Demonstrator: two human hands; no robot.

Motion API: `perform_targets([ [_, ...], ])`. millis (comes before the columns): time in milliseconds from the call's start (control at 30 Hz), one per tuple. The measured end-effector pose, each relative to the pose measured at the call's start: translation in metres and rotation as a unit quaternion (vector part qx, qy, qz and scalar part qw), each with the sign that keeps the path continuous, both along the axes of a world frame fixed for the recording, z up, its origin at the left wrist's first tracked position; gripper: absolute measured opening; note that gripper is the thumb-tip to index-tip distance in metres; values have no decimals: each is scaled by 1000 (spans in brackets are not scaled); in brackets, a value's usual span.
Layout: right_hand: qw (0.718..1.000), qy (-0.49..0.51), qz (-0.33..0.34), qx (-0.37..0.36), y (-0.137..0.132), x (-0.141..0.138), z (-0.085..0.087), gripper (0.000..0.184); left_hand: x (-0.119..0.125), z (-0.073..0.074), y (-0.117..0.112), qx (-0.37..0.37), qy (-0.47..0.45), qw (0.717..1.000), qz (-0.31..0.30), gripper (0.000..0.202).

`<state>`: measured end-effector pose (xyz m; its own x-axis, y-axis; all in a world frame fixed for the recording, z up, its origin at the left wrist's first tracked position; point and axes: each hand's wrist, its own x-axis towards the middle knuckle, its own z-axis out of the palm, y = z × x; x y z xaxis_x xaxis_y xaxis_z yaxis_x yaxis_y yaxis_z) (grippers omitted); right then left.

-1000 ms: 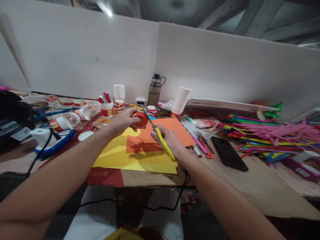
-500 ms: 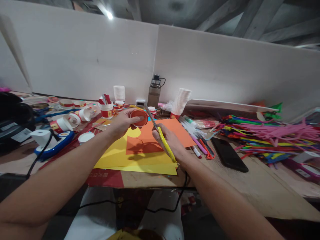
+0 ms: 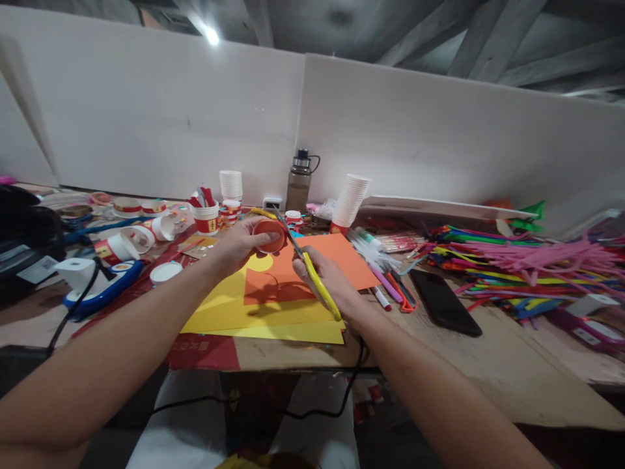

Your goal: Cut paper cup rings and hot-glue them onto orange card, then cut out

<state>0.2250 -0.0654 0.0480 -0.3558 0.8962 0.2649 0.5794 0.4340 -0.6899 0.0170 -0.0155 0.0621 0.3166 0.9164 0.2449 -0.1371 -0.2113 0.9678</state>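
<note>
My left hand (image 3: 240, 245) pinches a round orange paper piece (image 3: 269, 237), with the thumb lying across its face. Yellow-handled scissors (image 3: 315, 277) are gripped in my right hand (image 3: 326, 279). Their metal blades point up and away, along the right edge of the round piece; whether they touch it I cannot tell. Both hands are held above orange paper (image 3: 349, 260) that lies on yellow sheets (image 3: 215, 312). A small yellow paper circle (image 3: 260, 262) rests under the round piece. A thin yellow strip (image 3: 262, 212) shows just behind my left hand.
Behind the hands stand a bottle (image 3: 299, 182), stacked paper cups (image 3: 352, 195) and a cup of red-handled tools (image 3: 205, 217). To the right lie markers (image 3: 388, 283), a phone (image 3: 445, 303) and pipe cleaners (image 3: 527, 260). A blue glue-gun-like tool (image 3: 105, 286) sits left.
The scissor blades have shifted slightly left, closer alongside the orange piece. My left hand keeps its hold, with the piece tilted a little. The view has moved slightly.
</note>
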Motion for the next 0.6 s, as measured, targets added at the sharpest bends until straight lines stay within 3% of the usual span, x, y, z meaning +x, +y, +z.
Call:
perform_targets([
  [600, 1000, -13, -3, 18, -1, 0, 1, 34, -2, 1, 1, -9, 17, 1000, -13, 32],
])
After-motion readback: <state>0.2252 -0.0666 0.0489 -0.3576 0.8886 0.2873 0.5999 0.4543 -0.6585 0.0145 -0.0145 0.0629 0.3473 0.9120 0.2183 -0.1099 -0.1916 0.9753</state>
